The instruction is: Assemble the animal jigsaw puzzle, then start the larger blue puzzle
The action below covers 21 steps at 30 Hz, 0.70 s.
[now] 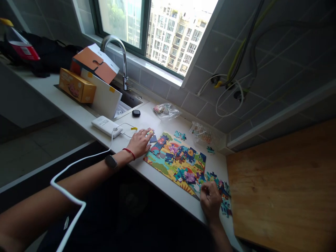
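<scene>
A colourful jigsaw puzzle (175, 159) lies partly assembled on the white counter (78, 112). My left hand (140, 141) lies flat with fingers spread at the puzzle's upper-left corner, its fingertips on a loose piece (150, 132). My right hand (210, 200) is curled at the puzzle's lower-right corner, fingers pinched over a heap of loose pieces (223, 192); what it holds is hidden. A few more pieces (180, 135) lie beyond the puzzle's far edge.
A white power bank (106, 125) with a cable sits left of my left hand. An orange box (76, 85), white cartons, a sink and tap (119, 52) stand further left. Plastic bags (166, 110) lie near the wall. A wooden board (283, 182) is on the right.
</scene>
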{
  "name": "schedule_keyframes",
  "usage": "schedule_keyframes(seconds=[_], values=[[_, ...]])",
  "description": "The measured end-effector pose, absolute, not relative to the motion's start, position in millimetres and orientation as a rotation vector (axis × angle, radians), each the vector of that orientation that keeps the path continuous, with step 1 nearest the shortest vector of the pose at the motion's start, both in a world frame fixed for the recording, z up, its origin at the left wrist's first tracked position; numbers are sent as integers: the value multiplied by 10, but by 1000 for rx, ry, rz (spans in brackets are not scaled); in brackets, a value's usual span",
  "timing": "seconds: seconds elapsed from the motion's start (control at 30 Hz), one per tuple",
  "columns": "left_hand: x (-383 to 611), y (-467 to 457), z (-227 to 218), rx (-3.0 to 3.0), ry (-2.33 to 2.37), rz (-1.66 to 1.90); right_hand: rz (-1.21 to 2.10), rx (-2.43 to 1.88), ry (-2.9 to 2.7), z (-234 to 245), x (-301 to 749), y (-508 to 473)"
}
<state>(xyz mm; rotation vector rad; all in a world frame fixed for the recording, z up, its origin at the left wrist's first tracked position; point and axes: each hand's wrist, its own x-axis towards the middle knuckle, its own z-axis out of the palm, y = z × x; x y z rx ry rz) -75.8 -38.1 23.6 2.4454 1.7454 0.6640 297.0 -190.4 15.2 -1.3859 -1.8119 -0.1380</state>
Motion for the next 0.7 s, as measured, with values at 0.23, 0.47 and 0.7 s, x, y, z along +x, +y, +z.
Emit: schedule_keyframes(seconds=[0.23, 0.47, 0.7], values=[[-789, -66, 338, 2577, 1802, 246, 0, -1331, -1760, 129, 2963, -1903], [-836, 144, 372, 2614, 1680, -60, 140, -1381, -1697, 120, 2966, -1852], [-753, 127, 507, 3005, 1372, -80, 203, -1381, -1637, 132, 2955, -1833]])
